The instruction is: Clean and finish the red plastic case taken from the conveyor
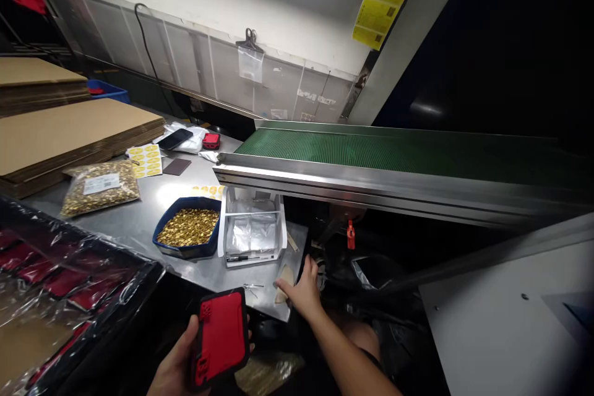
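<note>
A flat red case with a black rim (223, 337) is gripped in my left hand (179, 359), thumb along its left side and fingertips showing at its right edge. My right hand (304, 289) is at the table's right corner with thumb and fingers apart. Its thumb reaches over a beige scrap (284, 283), which looks like cloth or paper; whether they touch I cannot tell. Just beyond stands a white divided tray (223, 229) with clear plastic bags (250, 233) and a pen (250, 258). Left of it, a blue bin (160, 241) holds small gold-coloured pieces (189, 226).
A green conveyor belt (325, 147) runs right behind the metal table (180, 269). At left are stacked cardboard sheets (78, 130), a bag of gold pieces (102, 189) and a plastic-lined box (153, 269) of red items. A phone (175, 139) and another red case (211, 141) lie at the back.
</note>
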`<move>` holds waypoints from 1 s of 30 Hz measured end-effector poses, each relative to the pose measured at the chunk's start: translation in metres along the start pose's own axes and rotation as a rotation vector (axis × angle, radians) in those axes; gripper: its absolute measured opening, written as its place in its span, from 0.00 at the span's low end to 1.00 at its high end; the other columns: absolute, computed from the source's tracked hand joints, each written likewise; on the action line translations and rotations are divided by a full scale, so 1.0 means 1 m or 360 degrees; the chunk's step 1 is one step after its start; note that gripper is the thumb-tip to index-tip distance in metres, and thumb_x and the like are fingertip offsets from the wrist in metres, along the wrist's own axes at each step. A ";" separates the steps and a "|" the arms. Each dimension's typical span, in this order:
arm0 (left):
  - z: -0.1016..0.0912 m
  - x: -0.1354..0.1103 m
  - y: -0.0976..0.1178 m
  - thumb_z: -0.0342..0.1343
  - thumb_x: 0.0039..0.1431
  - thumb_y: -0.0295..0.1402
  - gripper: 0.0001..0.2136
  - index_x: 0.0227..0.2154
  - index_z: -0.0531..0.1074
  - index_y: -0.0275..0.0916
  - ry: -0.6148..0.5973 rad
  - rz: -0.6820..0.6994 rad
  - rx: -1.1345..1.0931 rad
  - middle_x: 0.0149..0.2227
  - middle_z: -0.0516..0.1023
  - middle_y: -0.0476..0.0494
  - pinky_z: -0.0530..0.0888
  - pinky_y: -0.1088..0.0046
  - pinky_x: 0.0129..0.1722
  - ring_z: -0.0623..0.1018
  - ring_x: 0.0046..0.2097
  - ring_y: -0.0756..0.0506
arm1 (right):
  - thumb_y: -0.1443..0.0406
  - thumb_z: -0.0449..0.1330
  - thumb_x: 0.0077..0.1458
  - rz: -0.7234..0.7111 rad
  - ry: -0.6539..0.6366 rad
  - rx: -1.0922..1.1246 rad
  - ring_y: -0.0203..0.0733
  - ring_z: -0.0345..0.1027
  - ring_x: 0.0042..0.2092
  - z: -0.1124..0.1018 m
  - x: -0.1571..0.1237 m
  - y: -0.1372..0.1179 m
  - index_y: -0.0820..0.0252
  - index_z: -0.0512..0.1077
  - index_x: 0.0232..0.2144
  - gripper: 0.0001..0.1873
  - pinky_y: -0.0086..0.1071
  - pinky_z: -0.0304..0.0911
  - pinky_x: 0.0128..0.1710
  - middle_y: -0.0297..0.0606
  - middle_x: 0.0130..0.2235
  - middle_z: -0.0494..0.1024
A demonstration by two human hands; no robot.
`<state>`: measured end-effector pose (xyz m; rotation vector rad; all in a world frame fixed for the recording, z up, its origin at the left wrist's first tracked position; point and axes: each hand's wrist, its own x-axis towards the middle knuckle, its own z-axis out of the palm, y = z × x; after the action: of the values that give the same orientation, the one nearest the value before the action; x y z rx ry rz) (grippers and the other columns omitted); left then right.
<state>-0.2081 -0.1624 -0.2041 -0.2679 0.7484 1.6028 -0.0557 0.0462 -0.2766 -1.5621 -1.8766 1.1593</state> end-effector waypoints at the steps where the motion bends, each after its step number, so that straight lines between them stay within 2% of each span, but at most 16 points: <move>1: -0.007 0.000 0.000 0.61 0.58 0.37 0.19 0.47 0.75 0.26 0.0030 0.0010 0.0018 0.49 0.76 0.25 0.70 0.45 0.56 0.74 0.52 0.26 | 0.57 0.71 0.35 0.0100 -0.0029 0.0015 0.63 0.47 0.66 0.005 0.009 0.008 0.76 0.54 0.62 0.55 0.49 0.47 0.67 0.63 0.64 0.52; 2: -0.014 0.001 0.000 0.62 0.57 0.37 0.19 0.47 0.76 0.28 0.0055 -0.0009 -0.0001 0.48 0.77 0.28 0.69 0.45 0.57 0.73 0.53 0.26 | 0.56 0.71 0.35 0.0169 -0.0071 0.0046 0.65 0.54 0.63 0.007 0.014 0.016 0.77 0.61 0.58 0.51 0.49 0.53 0.64 0.64 0.61 0.59; 4: -0.026 0.000 -0.001 0.64 0.54 0.44 0.22 0.46 0.77 0.31 0.0061 -0.0096 -0.0114 0.47 0.78 0.32 0.70 0.48 0.57 0.74 0.53 0.27 | 0.52 0.68 0.39 0.0266 -0.0159 0.0143 0.61 0.68 0.54 0.005 0.017 0.030 0.74 0.72 0.46 0.36 0.45 0.65 0.55 0.59 0.49 0.73; 6: -0.033 -0.001 -0.001 0.63 0.52 0.51 0.27 0.46 0.77 0.32 -0.0004 -0.0156 -0.0219 0.47 0.78 0.32 0.73 0.53 0.55 0.75 0.52 0.29 | 0.49 0.65 0.43 0.0346 -0.0220 0.0256 0.53 0.74 0.42 -0.005 0.011 0.041 0.70 0.75 0.36 0.29 0.38 0.70 0.42 0.50 0.37 0.79; 8: -0.031 -0.003 -0.002 0.63 0.52 0.52 0.27 0.44 0.78 0.32 -0.0089 -0.0149 -0.0239 0.46 0.78 0.33 0.76 0.58 0.52 0.77 0.49 0.31 | 0.47 0.64 0.44 0.0420 -0.0215 0.0344 0.46 0.73 0.32 -0.017 0.002 0.047 0.69 0.74 0.32 0.28 0.33 0.68 0.29 0.45 0.29 0.78; 10: -0.023 -0.005 -0.003 0.65 0.52 0.50 0.23 0.42 0.79 0.34 -0.0174 -0.0126 -0.0236 0.45 0.79 0.35 0.78 0.62 0.48 0.79 0.46 0.33 | 0.45 0.61 0.47 0.0487 -0.0179 0.0409 0.40 0.68 0.23 -0.026 -0.010 0.044 0.68 0.72 0.31 0.28 0.29 0.58 0.18 0.42 0.24 0.75; 12: -0.014 -0.005 -0.004 0.65 0.54 0.46 0.20 0.42 0.79 0.35 -0.0279 -0.0117 -0.0243 0.44 0.80 0.37 0.79 0.65 0.46 0.80 0.44 0.35 | 0.44 0.58 0.50 0.0501 -0.0171 0.0485 0.36 0.63 0.19 -0.031 -0.021 0.030 0.66 0.69 0.33 0.28 0.26 0.48 0.14 0.40 0.24 0.74; 14: -0.005 -0.005 -0.006 0.63 0.57 0.45 0.20 0.44 0.78 0.34 -0.0404 -0.0124 -0.0259 0.44 0.79 0.36 0.78 0.67 0.47 0.80 0.45 0.37 | 0.45 0.59 0.51 0.0443 -0.0210 0.0575 0.34 0.63 0.19 -0.034 -0.035 0.007 0.64 0.67 0.36 0.27 0.25 0.47 0.14 0.38 0.26 0.74; 16: 0.003 -0.006 -0.007 0.59 0.59 0.48 0.24 0.48 0.76 0.30 -0.0527 -0.0132 -0.0253 0.47 0.78 0.33 0.77 0.67 0.50 0.79 0.47 0.37 | 0.47 0.63 0.49 0.0319 -0.0252 0.0669 0.36 0.66 0.23 -0.039 -0.051 -0.024 0.62 0.66 0.37 0.25 0.26 0.55 0.17 0.37 0.28 0.75; 19: 0.015 -0.010 -0.007 0.52 0.63 0.52 0.30 0.55 0.69 0.28 -0.0657 -0.0120 -0.0231 0.55 0.71 0.27 0.72 0.58 0.56 0.73 0.54 0.32 | 0.53 0.67 0.47 0.0003 -0.0260 0.0773 0.39 0.70 0.30 -0.050 -0.077 -0.071 0.60 0.66 0.37 0.22 0.30 0.67 0.27 0.36 0.31 0.76; 21: 0.023 -0.013 -0.007 0.46 0.66 0.50 0.30 0.58 0.65 0.28 -0.0717 -0.0115 -0.0256 0.57 0.69 0.26 0.68 0.51 0.59 0.69 0.58 0.29 | 0.57 0.67 0.50 -0.0257 -0.0298 0.0759 0.41 0.72 0.36 -0.057 -0.091 -0.094 0.59 0.68 0.37 0.16 0.32 0.70 0.34 0.38 0.35 0.77; 24: 0.031 -0.016 -0.008 0.40 0.68 0.49 0.29 0.57 0.67 0.28 -0.0759 -0.0149 -0.0321 0.52 0.74 0.27 0.68 0.51 0.59 0.72 0.56 0.31 | 0.64 0.64 0.53 -0.0651 -0.0403 0.0638 0.41 0.72 0.41 -0.061 -0.101 -0.112 0.57 0.72 0.39 0.09 0.32 0.69 0.40 0.38 0.39 0.77; 26: 0.035 -0.017 -0.010 0.40 0.68 0.51 0.29 0.55 0.70 0.30 -0.0700 -0.0162 -0.0332 0.48 0.77 0.30 0.69 0.53 0.58 0.75 0.53 0.33 | 0.68 0.63 0.54 -0.0845 -0.0450 0.0584 0.39 0.72 0.41 -0.061 -0.102 -0.117 0.56 0.73 0.39 0.09 0.32 0.69 0.41 0.37 0.39 0.77; 30: 0.036 -0.019 -0.014 0.47 0.66 0.51 0.26 0.52 0.73 0.32 -0.0542 -0.0145 -0.0272 0.46 0.78 0.32 0.69 0.53 0.57 0.76 0.50 0.33 | 0.69 0.63 0.54 -0.0967 -0.0513 0.0554 0.38 0.71 0.41 -0.058 -0.102 -0.122 0.54 0.73 0.40 0.10 0.32 0.69 0.42 0.35 0.39 0.77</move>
<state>-0.1827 -0.1556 -0.1700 -0.1439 0.3341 1.5749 -0.0548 -0.0339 -0.1273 -0.5777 -1.9980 1.3892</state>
